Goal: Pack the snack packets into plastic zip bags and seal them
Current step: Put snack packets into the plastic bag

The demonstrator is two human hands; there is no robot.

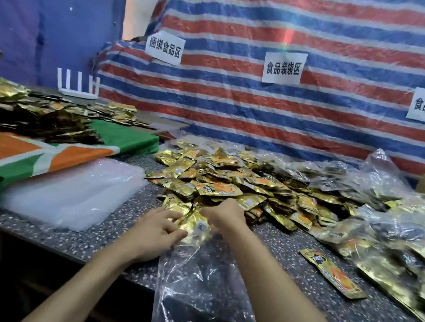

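A striped sheet [239, 110] with paper signs [283, 67] is hung far beyond the fingers [170, 214]; a white router [78, 93] is stood up-left of them.

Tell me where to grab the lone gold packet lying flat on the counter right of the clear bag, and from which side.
Pinch its upper-left short end, coming from the left with the right hand. The lone packet lies flat and slanted on the counter, touching nothing else, so that end is nearest and free; its flat middle probably offers nothing to grip.
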